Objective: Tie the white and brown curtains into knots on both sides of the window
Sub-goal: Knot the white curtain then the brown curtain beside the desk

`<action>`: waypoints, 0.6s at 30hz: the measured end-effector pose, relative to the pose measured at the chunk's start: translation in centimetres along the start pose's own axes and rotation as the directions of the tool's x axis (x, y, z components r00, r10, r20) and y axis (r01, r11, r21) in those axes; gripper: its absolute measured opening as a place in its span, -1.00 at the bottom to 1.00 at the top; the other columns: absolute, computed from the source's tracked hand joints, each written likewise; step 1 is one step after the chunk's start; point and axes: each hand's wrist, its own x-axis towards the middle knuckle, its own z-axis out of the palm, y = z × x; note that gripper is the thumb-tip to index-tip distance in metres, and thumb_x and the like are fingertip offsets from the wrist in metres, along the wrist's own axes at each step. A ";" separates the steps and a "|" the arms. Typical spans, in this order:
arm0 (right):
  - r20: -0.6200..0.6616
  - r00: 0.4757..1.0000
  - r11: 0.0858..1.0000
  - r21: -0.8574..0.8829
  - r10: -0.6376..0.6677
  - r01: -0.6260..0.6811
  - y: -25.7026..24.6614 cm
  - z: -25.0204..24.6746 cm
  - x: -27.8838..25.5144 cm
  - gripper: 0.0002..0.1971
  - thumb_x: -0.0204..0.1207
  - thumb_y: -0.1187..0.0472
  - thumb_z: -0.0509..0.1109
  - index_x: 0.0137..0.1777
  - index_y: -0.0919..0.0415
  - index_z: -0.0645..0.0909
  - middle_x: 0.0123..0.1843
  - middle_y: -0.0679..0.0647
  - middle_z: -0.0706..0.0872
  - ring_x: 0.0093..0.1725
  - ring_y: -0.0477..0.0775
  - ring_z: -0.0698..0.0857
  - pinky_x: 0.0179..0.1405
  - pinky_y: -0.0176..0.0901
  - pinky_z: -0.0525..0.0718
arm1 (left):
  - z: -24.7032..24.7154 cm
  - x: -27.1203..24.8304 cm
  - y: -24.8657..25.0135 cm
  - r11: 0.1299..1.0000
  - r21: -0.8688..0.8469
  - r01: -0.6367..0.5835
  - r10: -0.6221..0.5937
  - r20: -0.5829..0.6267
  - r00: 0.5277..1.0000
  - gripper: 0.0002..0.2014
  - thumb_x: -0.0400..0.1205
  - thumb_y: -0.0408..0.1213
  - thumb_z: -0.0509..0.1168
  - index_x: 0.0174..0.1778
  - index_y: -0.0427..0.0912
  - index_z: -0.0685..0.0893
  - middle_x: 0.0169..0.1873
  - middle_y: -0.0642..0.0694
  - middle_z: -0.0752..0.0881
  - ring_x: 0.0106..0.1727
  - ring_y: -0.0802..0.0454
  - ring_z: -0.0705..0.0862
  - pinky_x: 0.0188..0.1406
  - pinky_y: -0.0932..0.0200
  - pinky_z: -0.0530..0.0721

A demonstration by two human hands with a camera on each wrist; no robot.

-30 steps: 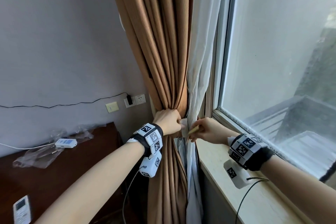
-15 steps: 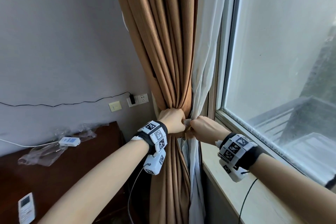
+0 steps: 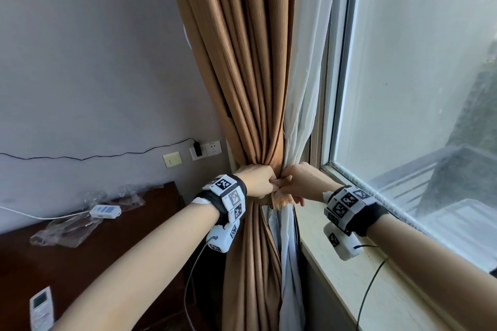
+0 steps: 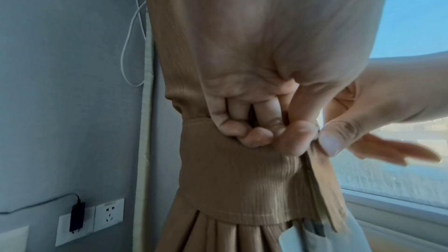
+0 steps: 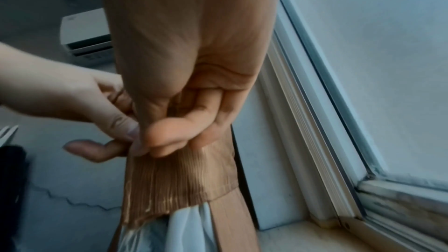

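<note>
Left hand [image 3: 256, 178] and right hand [image 3: 301, 182] meet knuckle to knuckle at the waist of the gathered curtains, beside the window frame.

Brown curtain [image 3: 242, 75]: pleats drawn in tight above the hands, fanning wider below them. White curtain [image 3: 306, 67] hangs on the window side of it, bunched in at the same height; its lower folds show under the right hand.

Brown tie band [image 4: 242, 183]: a flat ribbed strip wrapped round the bundle just under the left hand. Left wrist view: left fingers [image 4: 242, 133] curled into the top edge of the band, thumb pressed down on it. The right hand's thumb comes in from the window side and pinches the same fold.

Right wrist view: right fingers [image 5: 169, 137] curled, pinching the band's end, which hangs below them over white cloth. The left hand's thumb touches the same spot. Frame blurred; finer contact unclear.

Window sill [image 3: 376, 290] runs under the right wrist. Counter [image 3: 80, 263] lies below the left forearm, with a remote [image 3: 41, 308] on it. Wall socket [image 3: 205, 150] beyond the left hand.
</note>
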 end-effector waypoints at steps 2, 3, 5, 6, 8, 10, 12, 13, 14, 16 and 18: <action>0.023 1.000 0.993 0.115 -0.006 0.003 0.2 0.0 0.1 -0.77 0.51 0.00 0.47 -0.15 0.17 0.63 -0.53 0.12 0.74 -0.62 -0.09 0.69 -0.40 -0.24 0.72 | -0.1 -0.1 0.0 1.000 0.023 -0.001 0.001 0.016 1.000 -0.76 0.69 -0.05 0.18 -0.16 -0.06 0.66 -0.33 -0.06 0.74 -0.13 -0.10 0.69 -0.33 0.15 0.45; 0.019 1.000 0.991 0.134 -0.003 0.000 0.3 0.0 0.2 -0.77 0.50 0.01 0.48 -0.15 0.17 0.64 -0.53 0.14 0.74 -0.63 -0.07 0.68 -0.43 -0.27 0.69 | -0.1 -0.2 0.0 0.999 0.041 -0.004 0.003 0.018 1.000 -0.76 0.71 -0.04 0.17 -0.04 -0.08 0.68 -0.21 -0.10 0.74 -0.04 -0.13 0.68 -0.24 0.13 0.47; 0.054 0.998 0.985 0.173 0.015 -0.025 0.5 0.0 0.4 -0.77 0.46 0.01 0.52 -0.15 0.17 0.64 -0.51 0.15 0.75 -0.61 -0.05 0.68 -0.40 -0.31 0.67 | 0.0 -0.3 0.0 0.997 0.076 -0.010 0.008 0.022 1.000 -0.71 0.74 -0.02 0.11 0.13 -0.10 0.65 0.01 -0.17 0.72 0.09 -0.18 0.65 -0.10 0.10 0.47; 0.104 0.994 0.982 0.182 0.029 -0.047 0.5 0.1 0.5 -0.76 0.42 0.00 0.55 -0.16 0.16 0.64 -0.49 0.14 0.76 -0.59 -0.07 0.70 -0.32 -0.27 0.70 | 0.1 -0.3 -0.1 0.996 0.082 -0.015 0.013 0.026 1.000 -0.69 0.75 -0.02 0.08 0.14 -0.11 0.64 0.04 -0.19 0.72 0.10 -0.20 0.64 -0.08 0.08 0.47; 0.193 0.979 0.981 0.172 0.059 -0.093 0.4 0.6 0.7 -0.73 0.34 0.01 0.61 -0.21 0.17 0.66 -0.47 0.11 0.79 -0.53 -0.12 0.73 -0.13 -0.18 0.75 | 0.2 -0.3 -0.1 0.996 0.079 -0.034 0.031 0.036 0.999 -0.69 0.78 -0.02 0.01 0.02 -0.09 0.59 -0.01 -0.20 0.71 0.07 -0.21 0.64 -0.08 0.05 0.48; 0.213 0.973 0.978 0.166 0.085 -0.122 0.1 1.3 1.1 -0.73 0.29 0.04 0.65 -0.34 0.20 0.68 -0.51 0.08 0.77 -0.52 -0.11 0.74 -0.06 -0.16 0.76 | 0.3 -0.4 -0.1 0.997 0.062 -0.042 0.039 0.049 0.998 -0.70 0.78 -0.03 -0.01 -0.09 -0.07 0.54 -0.16 -0.14 0.69 0.01 -0.20 0.65 -0.12 0.06 0.48; 0.190 0.974 0.976 0.158 0.121 -0.152 -0.3 1.7 1.6 -0.70 0.25 0.07 0.67 -0.44 0.22 0.65 -0.58 0.07 0.71 -0.58 -0.06 0.68 -0.15 -0.12 0.79 | 0.2 -0.7 -0.2 0.999 0.034 -0.036 0.034 0.045 0.998 -0.66 0.78 -0.03 0.01 -0.07 -0.14 0.58 -0.34 -0.04 0.62 -0.09 -0.17 0.64 -0.18 0.08 0.45; 0.176 0.975 0.974 0.153 0.137 -0.165 -0.6 1.8 1.7 -0.71 0.24 0.09 0.66 -0.44 0.23 0.63 -0.60 0.07 0.68 -0.60 -0.02 0.65 -0.23 -0.10 0.77 | 0.2 -0.9 -0.3 1.000 0.016 -0.024 0.023 0.042 0.999 -0.66 0.78 -0.03 0.01 -0.08 -0.14 0.59 -0.38 -0.02 0.59 -0.11 -0.16 0.62 -0.20 0.09 0.44; 0.162 0.976 0.975 0.145 0.144 -0.168 -0.9 1.9 1.8 -0.73 0.25 0.11 0.65 -0.41 0.24 0.64 -0.59 0.08 0.68 -0.60 0.01 0.64 -0.31 -0.10 0.76 | 0.1 -1.1 -0.5 1.000 0.001 -0.018 0.018 0.038 0.999 -0.66 0.77 -0.02 0.02 -0.12 -0.12 0.57 -0.37 -0.02 0.58 -0.11 -0.17 0.62 -0.20 0.09 0.43; 0.152 0.976 0.978 0.110 0.157 -0.175 -1.4 2.2 1.7 -0.74 0.28 0.10 0.62 -0.32 0.27 0.67 -0.56 0.11 0.71 -0.58 0.01 0.66 -0.33 -0.09 0.77 | 0.0 -1.6 -0.7 1.000 -0.023 -0.014 0.015 0.033 0.999 -0.67 0.77 0.00 0.04 -0.19 -0.08 0.54 -0.34 -0.04 0.57 -0.12 -0.18 0.62 -0.24 0.09 0.42; 0.162 0.975 0.979 0.108 0.152 -0.171 -1.6 2.5 1.3 -0.74 0.33 0.06 0.59 -0.23 0.27 0.69 -0.51 0.13 0.75 -0.54 -0.03 0.72 -0.22 -0.09 0.80 | -0.1 -2.0 -0.9 0.999 -0.043 -0.010 0.012 0.027 1.000 -0.63 0.76 0.03 0.05 -0.22 -0.12 0.55 -0.39 -0.04 0.56 -0.21 -0.12 0.58 -0.33 0.09 0.39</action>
